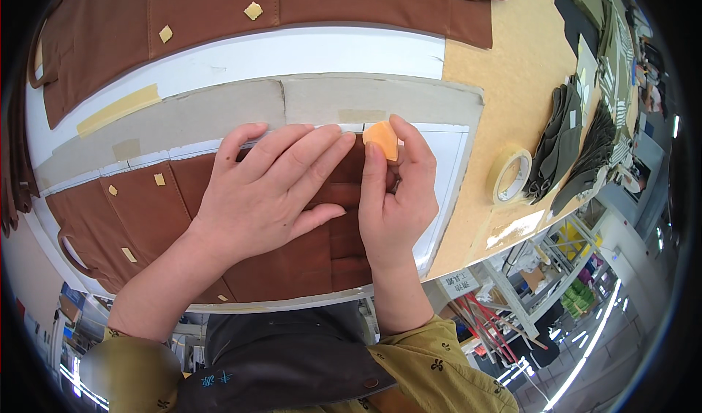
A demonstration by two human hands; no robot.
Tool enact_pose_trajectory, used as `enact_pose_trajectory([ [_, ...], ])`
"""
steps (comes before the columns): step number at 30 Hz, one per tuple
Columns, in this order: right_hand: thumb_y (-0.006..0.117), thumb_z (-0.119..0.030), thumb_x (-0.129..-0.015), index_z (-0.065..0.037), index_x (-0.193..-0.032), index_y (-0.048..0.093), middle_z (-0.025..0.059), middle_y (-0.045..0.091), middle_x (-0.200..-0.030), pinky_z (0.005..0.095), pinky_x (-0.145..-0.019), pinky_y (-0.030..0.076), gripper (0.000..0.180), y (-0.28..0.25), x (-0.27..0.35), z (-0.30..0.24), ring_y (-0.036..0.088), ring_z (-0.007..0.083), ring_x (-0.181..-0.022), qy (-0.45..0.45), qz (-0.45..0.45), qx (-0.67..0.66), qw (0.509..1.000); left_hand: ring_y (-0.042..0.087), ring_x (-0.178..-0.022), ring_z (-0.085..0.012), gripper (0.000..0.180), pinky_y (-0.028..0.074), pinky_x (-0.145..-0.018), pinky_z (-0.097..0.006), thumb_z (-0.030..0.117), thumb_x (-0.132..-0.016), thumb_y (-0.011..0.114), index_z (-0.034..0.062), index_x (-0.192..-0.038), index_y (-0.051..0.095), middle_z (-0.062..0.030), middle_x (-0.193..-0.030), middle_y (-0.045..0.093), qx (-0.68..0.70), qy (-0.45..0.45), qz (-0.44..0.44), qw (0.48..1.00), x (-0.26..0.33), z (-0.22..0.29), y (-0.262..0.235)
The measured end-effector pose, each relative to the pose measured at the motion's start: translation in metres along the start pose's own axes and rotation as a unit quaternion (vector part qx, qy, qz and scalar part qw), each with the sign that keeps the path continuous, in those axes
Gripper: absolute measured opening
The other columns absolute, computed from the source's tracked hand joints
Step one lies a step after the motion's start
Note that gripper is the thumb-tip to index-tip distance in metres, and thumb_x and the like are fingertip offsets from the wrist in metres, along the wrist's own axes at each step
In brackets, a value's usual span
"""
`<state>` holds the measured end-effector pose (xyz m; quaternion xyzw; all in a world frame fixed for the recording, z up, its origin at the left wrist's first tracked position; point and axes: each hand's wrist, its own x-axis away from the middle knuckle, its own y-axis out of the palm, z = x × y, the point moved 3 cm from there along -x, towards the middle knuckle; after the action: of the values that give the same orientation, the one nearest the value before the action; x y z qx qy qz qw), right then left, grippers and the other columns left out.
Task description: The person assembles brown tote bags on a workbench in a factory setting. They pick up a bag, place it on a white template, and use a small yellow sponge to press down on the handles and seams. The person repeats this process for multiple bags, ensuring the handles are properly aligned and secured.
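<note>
Closest to us are our own two forearms in olive sleeves, rising from the lower edge over a dark apron. Our left hand (267, 186) lies flat and open, fingers spread, pressing on the brown leather piece (292, 263) that rests on the desk (512, 69). It grips nothing; it only holds the leather down. Our right hand (395, 194) is closed in a pinch around a small orange chalk wedge (382, 139), with thumb and fingers on its sides, and the wedge touches the upper edge of the leather just beside a white pattern sheet (446, 164).

We judge the marking to be partly done: several small yellow tabs (159, 180) already sit on this leather piece, and more on another brown piece (219, 11) farther away. We cannot tell if a chalk line is already drawn, because the hands hide that area. The right part of the edge appears not yet reached.

A roll of masking tape (510, 173) lies near, to the right, beside a stack of dark grey pieces (563, 139).
</note>
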<state>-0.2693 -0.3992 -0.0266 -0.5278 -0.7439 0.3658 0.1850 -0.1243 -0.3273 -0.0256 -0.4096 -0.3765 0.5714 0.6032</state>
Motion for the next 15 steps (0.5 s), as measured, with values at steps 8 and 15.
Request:
enact_pose_trajectory([
  [8,0.071,-0.003,-0.091,0.001,-0.122,0.063,0.0118,0.070,-0.110,0.0261,-0.060,0.053,0.032,0.0007,0.0001,-0.0004,0.066,0.0179,-0.075,0.004,-0.001,0.003,1.000,0.051,-0.121,-0.0137,0.070,0.028,-0.109,-0.040,0.056,-0.082,0.065,0.0182,-0.140,0.058,0.0032,-0.138,0.053,0.003,-0.001,-0.002,1.000,-0.0001,-0.0003,0.0001],
  [15,0.070,-0.003,-0.091,0.002,-0.122,0.062,0.0119,0.070,-0.109,0.0241,-0.057,0.052,0.032,0.0007,0.0005,0.0000,0.066,0.0139,-0.074,0.013,-0.003,-0.012,1.000,0.051,-0.121,-0.0135,0.069,0.029,-0.109,-0.040,0.055,-0.081,0.066,0.0186,-0.139,0.058,0.0033,-0.138,0.053,0.002,-0.003,0.001,1.000,0.0001,-0.0004,0.0008],
])
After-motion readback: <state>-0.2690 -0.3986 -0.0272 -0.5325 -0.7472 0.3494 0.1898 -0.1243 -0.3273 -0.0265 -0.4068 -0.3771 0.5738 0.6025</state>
